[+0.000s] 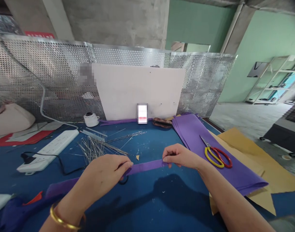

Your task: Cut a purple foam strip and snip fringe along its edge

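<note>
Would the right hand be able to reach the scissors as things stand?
Probably yes: the scissors lie uncovered on the purple sheets beside the right hand, though it pinches the purple strip.

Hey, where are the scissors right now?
In the head view, the scissors lie on the stack of purple paper, to the right of the right hand, which pinches the purple strip.

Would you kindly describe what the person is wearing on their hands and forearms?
Both hands are bare, without gloves: left hand, right hand. No sleeves show on either forearm. A gold bangle circles the left wrist; the right wrist shows no jewellery.
</note>
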### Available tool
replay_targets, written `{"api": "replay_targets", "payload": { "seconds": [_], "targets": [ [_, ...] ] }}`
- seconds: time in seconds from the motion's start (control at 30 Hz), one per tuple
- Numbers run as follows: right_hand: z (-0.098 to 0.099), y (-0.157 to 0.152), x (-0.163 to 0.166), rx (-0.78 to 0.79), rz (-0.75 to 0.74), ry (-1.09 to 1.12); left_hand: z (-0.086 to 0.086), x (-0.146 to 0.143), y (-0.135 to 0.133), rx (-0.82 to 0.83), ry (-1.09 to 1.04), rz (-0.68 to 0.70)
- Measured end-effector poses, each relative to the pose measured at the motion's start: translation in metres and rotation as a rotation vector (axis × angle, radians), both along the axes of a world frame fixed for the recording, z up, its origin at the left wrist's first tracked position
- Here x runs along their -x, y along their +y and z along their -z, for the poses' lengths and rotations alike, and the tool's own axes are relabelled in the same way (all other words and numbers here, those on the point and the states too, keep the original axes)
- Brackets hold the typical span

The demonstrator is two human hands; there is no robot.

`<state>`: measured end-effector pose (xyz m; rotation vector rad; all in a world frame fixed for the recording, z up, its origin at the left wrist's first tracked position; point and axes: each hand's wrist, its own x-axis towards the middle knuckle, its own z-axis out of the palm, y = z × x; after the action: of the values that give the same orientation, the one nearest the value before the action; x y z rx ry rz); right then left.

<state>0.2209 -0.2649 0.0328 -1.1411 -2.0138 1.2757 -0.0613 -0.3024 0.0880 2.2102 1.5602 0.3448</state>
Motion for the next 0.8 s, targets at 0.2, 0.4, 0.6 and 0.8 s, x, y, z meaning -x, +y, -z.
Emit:
{"api": "replay_targets", "payload": {
  "seconds": [0.2,0.4,0.6,0.8],
  "targets": [
    [0.012,-0.012,0.034,-0.209,0.042,-0.224,0.056,-0.038,0.012,0.291,-0.498,0.091],
    [-0.008,-0.016,-0.011,-0.418,0.497,-0.673,0.084,-0.044,0.024,0.378,-0.710,-0.019],
    [0.017,-0.042,-0.118,-0.210,0.922,-1.113,0.064,-0.038,0.020,0.307,-0.856,-0.151],
    [0.055,-0.053,-0.141,-0.184,0.893,-1.252,0.061,-0.039,0.015,0.310,-0.923,-0.158]
  ]
}}
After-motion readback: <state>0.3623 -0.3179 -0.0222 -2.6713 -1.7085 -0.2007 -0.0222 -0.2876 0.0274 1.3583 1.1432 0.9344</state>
